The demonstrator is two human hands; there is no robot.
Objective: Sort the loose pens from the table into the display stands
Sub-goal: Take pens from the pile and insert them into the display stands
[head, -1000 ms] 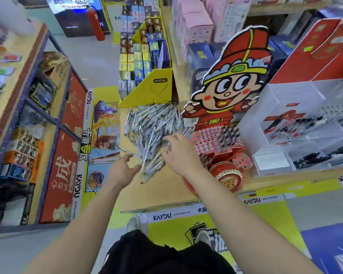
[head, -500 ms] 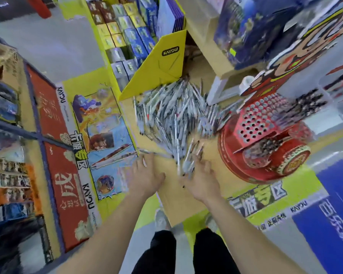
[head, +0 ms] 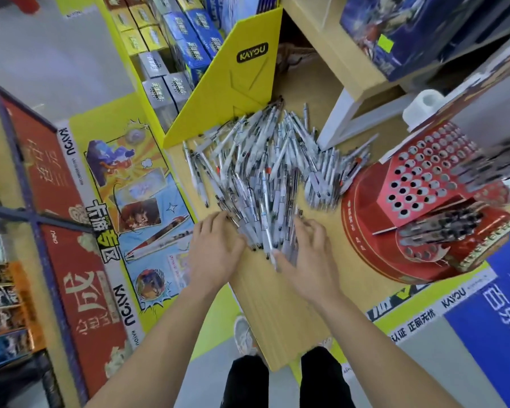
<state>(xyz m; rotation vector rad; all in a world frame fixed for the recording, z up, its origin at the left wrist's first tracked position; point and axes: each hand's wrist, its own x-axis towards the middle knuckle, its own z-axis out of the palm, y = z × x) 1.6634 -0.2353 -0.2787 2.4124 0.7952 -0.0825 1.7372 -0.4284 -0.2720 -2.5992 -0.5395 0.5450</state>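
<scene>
2 palms down on pens | L hand grip wide | R hand grip wide

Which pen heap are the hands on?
The big middle heap: left hand and right hand flank its near end. The smaller heap lies untouched beside the red stand.

Both forearms, the left forearm and the right forearm, are bare along all of their visible length, down to the wrists. The left hand and the right hand are bare as well. Lower in the view the legs are in black trousers of plain, matt cloth without any pattern. On the left foot is a pale trainer, white to light grey, with a rounded toe. Of the other shoe only a pale sliver shows.
</scene>
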